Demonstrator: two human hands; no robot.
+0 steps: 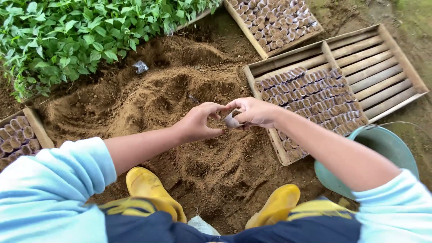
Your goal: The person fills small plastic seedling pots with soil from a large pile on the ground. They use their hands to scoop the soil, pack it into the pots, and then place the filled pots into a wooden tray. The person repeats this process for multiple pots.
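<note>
At my far left a wooden tray [33,123] holds a few soil-filled seedling bags [15,137], and above it a bed of green seedlings [67,36] spreads across the top corner. My pale blue sleeve [49,189] runs up from the bottom edge toward the middle. A big heap of brown soil [148,99] fills the ground in front of me, with a scrap of clear plastic [140,66] lying on its upper slope. My yellow boots [148,186] rest at the foot of the heap.

My left hand [200,122] hangs over the soil, thumb and fingers curled in a loose pinch, the tips just touching the small plastic seedling bag [232,119]. My right hand [255,111] meets it from the other side, its grip clamped on the bag's rim, so the bag sits between both hands above the heap, beside the near corner of the slatted crate [387,67].

That crate lies to my right, about half packed with rows of filled bags [315,96]. Another full crate [274,20] sits above it. A teal bucket [382,144] stands by my right arm.
</note>
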